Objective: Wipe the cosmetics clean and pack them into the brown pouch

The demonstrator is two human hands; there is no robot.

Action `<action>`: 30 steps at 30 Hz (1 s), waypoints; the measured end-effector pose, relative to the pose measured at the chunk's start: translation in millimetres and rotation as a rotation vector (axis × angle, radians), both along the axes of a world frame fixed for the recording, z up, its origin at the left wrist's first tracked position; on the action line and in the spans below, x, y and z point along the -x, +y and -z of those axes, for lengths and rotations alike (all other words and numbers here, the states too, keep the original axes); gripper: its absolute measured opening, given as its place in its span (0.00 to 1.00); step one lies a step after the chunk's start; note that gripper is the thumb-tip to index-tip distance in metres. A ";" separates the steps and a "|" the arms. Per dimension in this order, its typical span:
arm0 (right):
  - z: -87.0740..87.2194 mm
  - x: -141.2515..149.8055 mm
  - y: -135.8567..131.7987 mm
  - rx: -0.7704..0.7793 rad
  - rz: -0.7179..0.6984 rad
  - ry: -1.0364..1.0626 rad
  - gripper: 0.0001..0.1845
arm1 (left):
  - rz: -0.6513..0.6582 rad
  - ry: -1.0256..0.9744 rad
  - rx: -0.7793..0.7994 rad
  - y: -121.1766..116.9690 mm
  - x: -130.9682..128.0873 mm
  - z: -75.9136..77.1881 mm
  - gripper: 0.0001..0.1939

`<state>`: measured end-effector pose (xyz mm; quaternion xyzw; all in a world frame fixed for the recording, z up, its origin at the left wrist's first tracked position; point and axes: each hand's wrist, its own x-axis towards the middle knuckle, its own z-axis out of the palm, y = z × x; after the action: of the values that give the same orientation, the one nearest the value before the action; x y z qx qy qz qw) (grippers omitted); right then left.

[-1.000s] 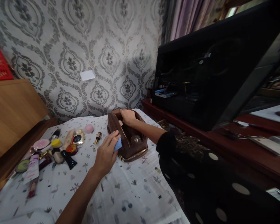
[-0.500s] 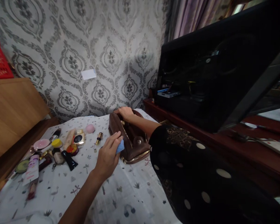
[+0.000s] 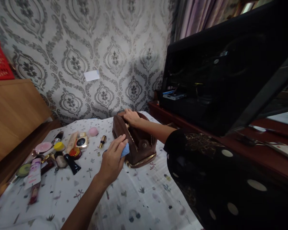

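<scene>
A brown handbag stands on the patterned white sheet, its top gaping and a gold zipper running along the edge. My right hand is closed at the bag's far upper rim; the fingertips are partly hidden by the opening. Beside the bag's left side, my left hand is closed around a small folded blue cloth, most of which the fingers cover. A small black and gold tube lies on the sheet just left of the bag.
Many cosmetics lie at the left, among them a yellow-capped bottle, a black tube and a pink sponge. A wooden cabinet borders the left. A large black screen stands on a dark red desk at the right.
My right forearm and sleeve have swung slightly to the right, showing more of the bag's opening. My left hand has barely moved and keeps the blue cloth.
</scene>
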<state>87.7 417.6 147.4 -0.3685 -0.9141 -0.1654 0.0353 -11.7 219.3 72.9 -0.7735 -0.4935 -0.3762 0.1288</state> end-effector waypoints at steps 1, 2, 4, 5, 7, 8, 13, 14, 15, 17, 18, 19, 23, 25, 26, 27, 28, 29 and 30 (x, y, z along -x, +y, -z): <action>-0.6 -0.3 -0.3 0.001 -0.001 -0.005 0.15 | 0.000 -0.002 0.002 -0.1 0.0 0.0 0.21; -1.2 -0.7 -0.4 0.001 -0.002 -0.009 0.15 | 0.001 -0.006 0.005 -0.2 0.0 0.1 0.21; -2.0 -1.4 -0.4 -0.001 -0.006 -0.016 0.15 | 0.004 -0.009 0.010 -0.4 0.0 0.1 0.21; -2.3 -1.8 -0.3 -0.003 -0.008 -0.018 0.15 | 0.005 -0.010 0.011 -0.5 0.0 0.1 0.21; -2.8 -2.8 -0.1 -0.004 -0.010 -0.017 0.14 | 0.004 -0.011 0.011 -0.6 0.0 0.1 0.21; -2.9 -3.4 -0.1 -0.003 -0.011 -0.016 0.14 | 0.002 -0.011 0.009 -0.6 0.0 0.0 0.21; -3.1 -7.4 -1.9 0.003 -0.014 0.015 0.15 | 0.007 -0.003 -0.012 -0.4 0.0 -0.9 0.21; -3.3 -8.3 -2.6 0.003 -0.015 0.030 0.16 | 0.008 0.001 -0.015 -0.3 -0.1 -1.1 0.21; -3.8 -9.0 -3.4 0.003 -0.016 0.049 0.17 | 0.007 0.003 -0.017 -0.3 -0.2 -1.3 0.21; -5.8 -9.9 -5.2 0.002 -0.017 0.102 0.18 | 0.001 0.000 -0.019 -0.4 -0.6 -1.8 0.21; -7.3 -10.0 -6.4 0.006 -0.011 0.134 0.17 | -0.002 -0.003 -0.016 -0.6 -0.8 -2.1 0.21; -9.2 -9.8 -8.1 0.012 0.000 0.167 0.17 | -0.002 -0.003 -0.011 -0.9 -1.1 -2.5 0.21; -16.4 -8.5 -25.5 0.069 0.051 0.353 0.21 | -0.010 0.024 0.021 -2.1 -1.5 -5.1 0.21; -17.7 -10.0 -44.9 0.108 0.004 0.591 0.21 | -0.025 0.047 0.035 -2.4 -0.8 -6.8 0.20; -17.4 -11.6 -57.5 0.117 -0.058 0.711 0.21 | -0.028 0.062 0.045 -2.5 -0.2 -7.3 0.21; -16.1 -13.6 -71.4 0.114 -0.138 0.819 0.21 | -0.029 0.077 0.055 -2.4 0.5 -7.5 0.21; -13.9 -15.6 -86.2 0.110 -0.236 0.897 0.21 | -0.032 0.091 0.069 -2.3 1.5 -7.1 0.21; -10.6 -17.3 -101.0 0.099 -0.341 0.948 0.22 | -0.038 0.098 0.087 -2.1 2.6 -6.2 0.20; -6.1 -18.5 -115.2 0.076 -0.449 0.975 0.23 | -0.049 0.095 0.115 -1.9 3.8 -4.8 0.19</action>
<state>106.2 302.4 153.5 -0.1991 -0.8533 0.0699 0.4768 -15.5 217.4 77.7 -0.7844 -0.5262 -0.3069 0.1168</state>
